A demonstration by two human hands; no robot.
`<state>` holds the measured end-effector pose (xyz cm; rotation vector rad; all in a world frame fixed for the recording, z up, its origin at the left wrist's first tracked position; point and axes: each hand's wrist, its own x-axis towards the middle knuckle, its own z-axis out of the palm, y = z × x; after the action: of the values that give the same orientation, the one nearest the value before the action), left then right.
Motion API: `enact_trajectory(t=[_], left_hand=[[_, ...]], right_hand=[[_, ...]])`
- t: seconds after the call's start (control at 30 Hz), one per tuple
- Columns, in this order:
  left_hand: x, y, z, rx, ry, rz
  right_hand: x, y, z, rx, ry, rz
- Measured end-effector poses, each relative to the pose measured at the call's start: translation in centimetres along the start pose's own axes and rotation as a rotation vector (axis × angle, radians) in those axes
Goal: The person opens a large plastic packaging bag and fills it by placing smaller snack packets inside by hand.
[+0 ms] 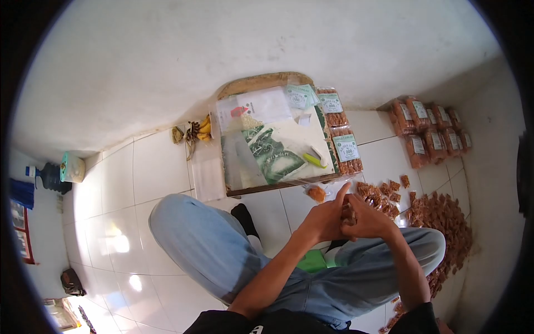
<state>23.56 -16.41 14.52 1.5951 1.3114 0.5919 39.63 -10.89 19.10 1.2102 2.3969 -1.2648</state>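
My left hand (325,218) and my right hand (368,216) meet in front of my right knee, above the floor. The left thumb points up and away from me, while its other fingers curl in against the right hand. My right fingers bend inward as well. Whatever may lie between the hands is hidden by the fingers. Just beyond them are small clear packets of brown snack (378,196) on the tiles and a clear bag with something orange (316,193) inside.
A low table (261,189) holds clear plastic bags (236,161), printed labels (302,96), a yellow-green tool (315,161) and labelled snack packs (346,151). More filled packs (428,131) stand by the wall. A large packet heap (445,228) lies right. Bananas (204,129) sit left of the table.
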Motion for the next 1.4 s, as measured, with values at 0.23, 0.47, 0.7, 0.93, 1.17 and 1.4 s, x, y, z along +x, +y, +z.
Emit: enact_trajectory(t=[0.23,0.47,0.7,0.93,1.17,1.4], left_hand=[[0.0,-0.7,-0.1,-0.066,0.062,0.028],[-0.5,-2.1,-1.7,-0.17,0.271,0.279],[0.5,-3.9,-0.7,-0.407,0.483,0.179],[2.1,-3.4,-0.5,-0.861,0.789,-0.087],[2.1,-3.2,0.4,-1.45,0.464,-0.197],[2.1,-3.3,0.5,-1.519,0.573,-0.333]], right_hand=[[0.2,0.4,0.4,0.17,0.104,-0.057],[1.5,2.0,1.8,0.438,0.061,-0.012],[1.4,-0.9,1.2,0.378,0.161,-0.133],[2.5,-1.0,2.7,0.205,0.613,-0.312],[3.4,-0.2,3.4,-0.026,0.731,-0.416],[3.3,0.3,5.1,-0.195,0.652,-0.385]])
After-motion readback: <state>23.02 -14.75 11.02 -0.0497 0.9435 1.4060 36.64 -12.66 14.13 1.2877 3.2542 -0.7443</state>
